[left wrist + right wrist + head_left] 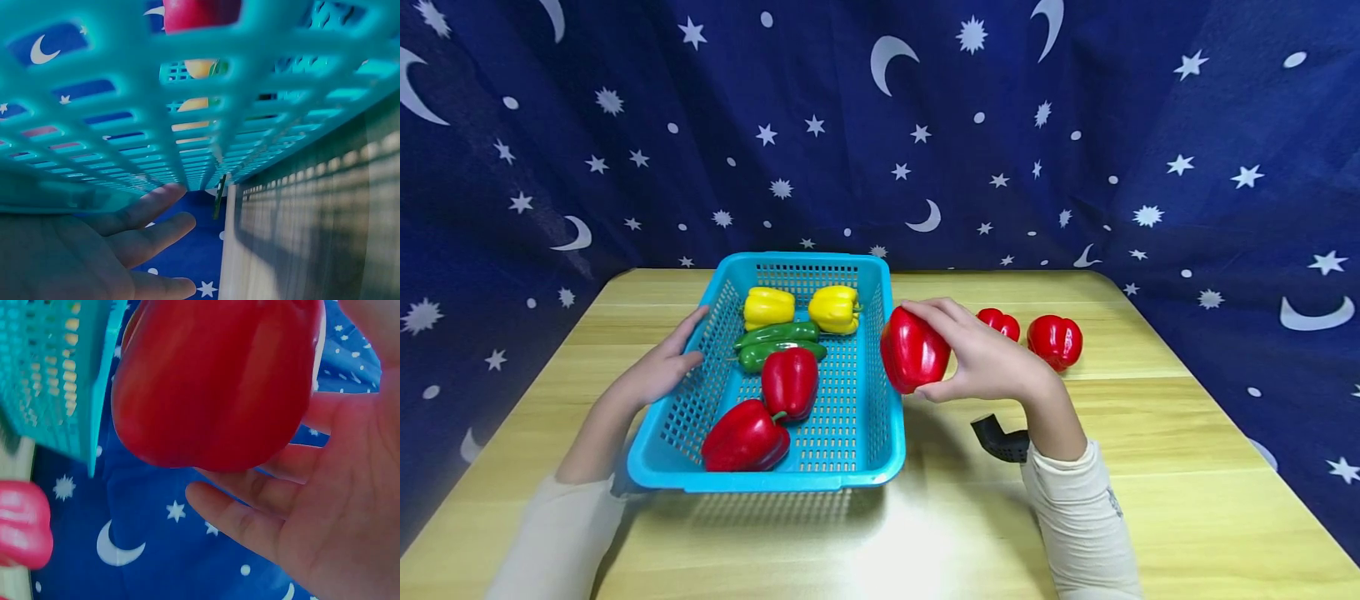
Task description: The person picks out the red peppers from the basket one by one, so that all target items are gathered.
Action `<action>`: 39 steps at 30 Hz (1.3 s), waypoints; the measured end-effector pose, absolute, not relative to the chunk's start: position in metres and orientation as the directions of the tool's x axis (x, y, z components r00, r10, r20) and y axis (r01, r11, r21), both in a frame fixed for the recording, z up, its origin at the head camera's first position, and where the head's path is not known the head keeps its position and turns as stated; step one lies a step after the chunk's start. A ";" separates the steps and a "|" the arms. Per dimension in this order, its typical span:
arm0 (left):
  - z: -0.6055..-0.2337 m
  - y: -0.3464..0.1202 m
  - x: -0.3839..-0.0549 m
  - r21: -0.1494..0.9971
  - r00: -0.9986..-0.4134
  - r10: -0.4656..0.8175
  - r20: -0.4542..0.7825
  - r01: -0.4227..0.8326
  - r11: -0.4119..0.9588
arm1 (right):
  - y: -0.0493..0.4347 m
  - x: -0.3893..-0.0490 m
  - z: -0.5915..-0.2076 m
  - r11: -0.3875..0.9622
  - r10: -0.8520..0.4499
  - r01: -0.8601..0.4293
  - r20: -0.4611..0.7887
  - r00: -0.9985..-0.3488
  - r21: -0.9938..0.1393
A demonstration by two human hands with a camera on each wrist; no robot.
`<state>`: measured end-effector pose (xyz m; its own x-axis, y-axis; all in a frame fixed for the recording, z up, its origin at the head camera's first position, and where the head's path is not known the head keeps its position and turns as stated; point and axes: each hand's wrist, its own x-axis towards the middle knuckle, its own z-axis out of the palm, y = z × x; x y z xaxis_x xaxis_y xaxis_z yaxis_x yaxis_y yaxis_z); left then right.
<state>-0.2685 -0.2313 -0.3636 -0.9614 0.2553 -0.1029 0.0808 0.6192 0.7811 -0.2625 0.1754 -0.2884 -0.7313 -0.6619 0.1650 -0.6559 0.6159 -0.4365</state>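
Observation:
My left hand (pixel 658 367) grips the left rim of a blue perforated plastic basket (pixel 895 433), thumb over the rim; in the left wrist view, fingers (pixel 156 240) extend beside the slotted wall. My right hand (pixel 981 354) holds a large red bell pepper (pixel 913 350) between thumb and fingers, just outside the basket's right wall. Inside the basket lie two yellow bell peppers (pixel 768 308), two long green peppers (pixel 778 357) and two red bell peppers (pixel 747 437). The held pepper fills much of the right wrist view, its far side hidden.
Two more red bell peppers (pixel 1055 342) sit on the wooden table (pixel 1187 467) right of my right hand, one partly hidden behind it. A black bent piece (pixel 1000 439) shows at my right wrist. A dark blue cloth (pixel 820 167) with moons and stars hangs behind.

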 end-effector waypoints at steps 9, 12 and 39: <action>-0.361 -0.232 -0.270 0.781 -0.962 0.253 -0.100 0.081 0.619 | 0.189 -0.265 -0.295 0.653 -0.651 -0.642 0.135 -0.747 -0.402; -0.361 -0.232 -0.270 0.779 -0.962 0.251 -0.103 0.079 0.623 | 0.192 -0.265 -0.297 0.663 -0.651 -0.639 0.121 -0.749 -0.390; -0.362 -0.231 -0.267 0.786 -0.961 0.260 -0.098 0.086 0.613 | 0.190 -0.278 -0.345 0.763 -0.615 -0.519 -0.182 -0.768 -0.386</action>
<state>-0.2674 -0.2312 -0.3621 -0.9605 0.2605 -0.0976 0.0864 0.6127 0.7856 -0.2781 0.1900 -0.3448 -0.7676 -0.6145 -0.1818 -0.5192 0.7627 -0.3857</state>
